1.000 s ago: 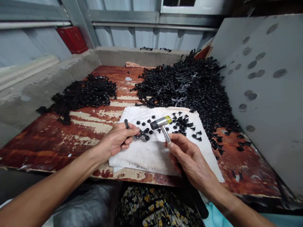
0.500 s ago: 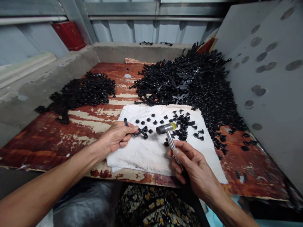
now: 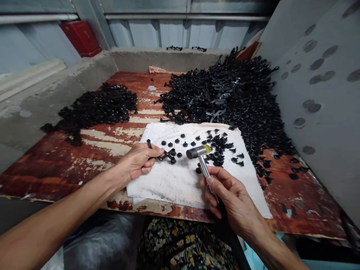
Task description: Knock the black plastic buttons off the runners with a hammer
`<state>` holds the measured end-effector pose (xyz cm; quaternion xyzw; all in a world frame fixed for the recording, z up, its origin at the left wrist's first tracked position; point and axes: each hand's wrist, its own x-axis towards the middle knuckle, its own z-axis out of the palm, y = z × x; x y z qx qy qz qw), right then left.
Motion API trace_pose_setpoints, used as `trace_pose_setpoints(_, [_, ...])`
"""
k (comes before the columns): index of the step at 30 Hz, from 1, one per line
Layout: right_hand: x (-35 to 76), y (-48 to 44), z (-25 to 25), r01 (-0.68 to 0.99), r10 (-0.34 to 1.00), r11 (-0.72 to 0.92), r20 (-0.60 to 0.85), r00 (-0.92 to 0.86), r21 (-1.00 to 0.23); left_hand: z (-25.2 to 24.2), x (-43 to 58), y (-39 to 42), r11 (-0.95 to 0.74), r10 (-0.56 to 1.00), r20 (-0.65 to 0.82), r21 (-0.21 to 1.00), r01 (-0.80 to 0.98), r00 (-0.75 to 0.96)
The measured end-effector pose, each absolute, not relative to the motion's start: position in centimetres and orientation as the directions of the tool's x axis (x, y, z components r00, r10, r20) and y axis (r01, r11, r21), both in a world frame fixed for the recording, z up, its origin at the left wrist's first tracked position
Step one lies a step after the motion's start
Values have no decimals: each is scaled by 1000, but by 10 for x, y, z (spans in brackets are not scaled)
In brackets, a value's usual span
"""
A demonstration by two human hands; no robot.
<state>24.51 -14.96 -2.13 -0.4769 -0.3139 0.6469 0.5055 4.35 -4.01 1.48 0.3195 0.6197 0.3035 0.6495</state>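
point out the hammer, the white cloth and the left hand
Hammer (image 3: 203, 165): head view, on the silver shaft.
White cloth (image 3: 177, 187): head view, on its bare near part.
Left hand (image 3: 140, 159): head view, on the hand's middle.

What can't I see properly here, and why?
In the head view:
Hammer: partly covered by the right hand.
Black part: middle hidden by the left hand.
Big black pile: its top hides its bottom.
Red box: marking too small to read.
Spotted board: cut off by the right edge.

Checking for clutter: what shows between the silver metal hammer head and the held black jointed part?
In the head view, one small round black piece on white cloth shows between the hammer head and part.
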Motion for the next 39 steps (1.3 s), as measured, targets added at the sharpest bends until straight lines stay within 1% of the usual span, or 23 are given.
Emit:
trace_pose_setpoints(12, [244,-150,-24,-373,955,-288,-292,-46,-882,12,43,-38,622,781,-622,783,20,62])
trace_pose_setpoints(30, [246,-151,-25,-359,958,-281,-285,-44,-890,8,39,-36,629,773,-625,777,-7,107])
trace_pose_setpoints(39, [245,-151,-23,-344,956,-286,-291,-39,-894,9,41,-37,617,783,-614,787,-1,98])
